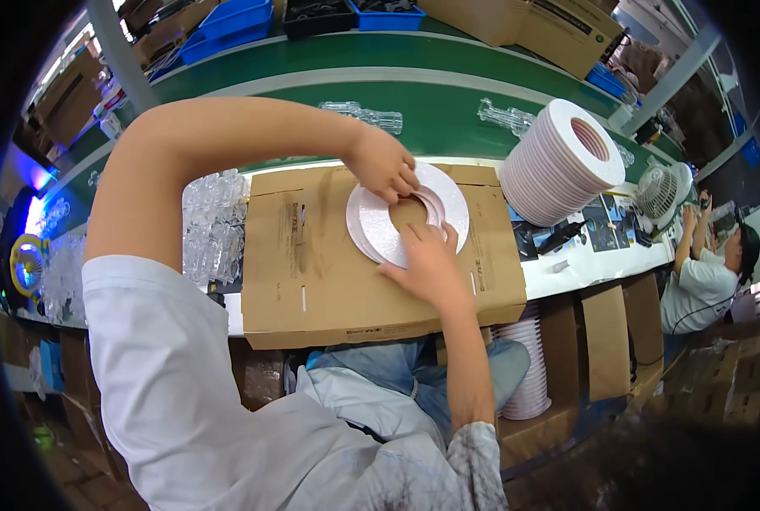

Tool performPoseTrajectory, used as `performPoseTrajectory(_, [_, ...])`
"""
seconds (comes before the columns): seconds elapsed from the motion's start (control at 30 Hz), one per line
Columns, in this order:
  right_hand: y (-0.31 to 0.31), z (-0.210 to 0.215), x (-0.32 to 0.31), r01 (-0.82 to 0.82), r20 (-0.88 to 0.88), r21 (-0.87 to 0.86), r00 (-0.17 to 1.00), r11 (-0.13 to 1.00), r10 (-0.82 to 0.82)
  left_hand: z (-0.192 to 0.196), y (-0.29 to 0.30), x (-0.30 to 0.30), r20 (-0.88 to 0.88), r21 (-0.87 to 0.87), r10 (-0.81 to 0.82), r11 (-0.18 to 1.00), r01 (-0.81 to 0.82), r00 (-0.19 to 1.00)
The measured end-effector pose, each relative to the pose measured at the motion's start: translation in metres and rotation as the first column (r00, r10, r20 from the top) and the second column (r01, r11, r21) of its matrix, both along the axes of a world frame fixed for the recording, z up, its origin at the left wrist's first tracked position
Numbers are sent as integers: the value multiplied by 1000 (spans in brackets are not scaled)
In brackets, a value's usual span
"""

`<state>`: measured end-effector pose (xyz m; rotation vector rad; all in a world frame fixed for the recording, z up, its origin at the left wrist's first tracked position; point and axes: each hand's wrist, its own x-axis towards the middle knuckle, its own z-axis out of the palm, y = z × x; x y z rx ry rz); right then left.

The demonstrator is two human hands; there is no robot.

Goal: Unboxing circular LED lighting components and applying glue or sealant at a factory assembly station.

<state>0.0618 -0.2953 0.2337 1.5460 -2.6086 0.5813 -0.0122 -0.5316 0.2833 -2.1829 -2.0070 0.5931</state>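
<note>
Flat white rings (376, 223), a few overlapping and slightly fanned out, lie on a brown cardboard box (312, 289) in front of me. My left hand (383, 165) reaches over from the far side, its fingers curled down on the rings' far inner edge. Across the near part of the rings lies my right hand (432, 262), gripping them between thumb and fingers, with fingertips by the central hole. A tall stack of the same white rings (533, 175) leans to the right of the box. The undersides of both hands' fingertips are hidden.
Clear plastic parts (214, 226) are heaped left of the box, and more clear pieces (363, 117) lie on the green surface beyond. A white fan (659, 194) stands at right, near a co-worker (708, 277). Another ring stack (525, 370) sits below the table. Blue bins (227, 25) line the back.
</note>
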Motion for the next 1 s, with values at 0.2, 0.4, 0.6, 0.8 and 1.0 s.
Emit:
performPoseTrajectory(0.2, [-4, -15, -6, 31, 50, -51, 998, 998, -28, 17, -5, 20, 43, 16, 526, 850, -527, 850])
performPoseTrajectory(0.4, [-5, -10, -3, 82, 46, -195, 996, 977, -75, -11, -27, 20, 414, 35, 894, 171, -985, 171])
performPoseTrajectory(0.6, [4, -3, -11, 181, 161, -372, 978, 910, -129, 3, 23, 41, 138, -155, 976, -146, -977, -168])
performPoseTrajectory(0.8, [2, -2, -9, 182, 28, -351, 983, 919, -184, -3, 37, 42, 88, -206, 978, -168, -964, -190])
performPoseTrajectory(1.0, [3, -4, -8, 178, -32, -343, 979, 922, -201, -16, 35, 28, 14, -292, 960, -263, -919, -280])
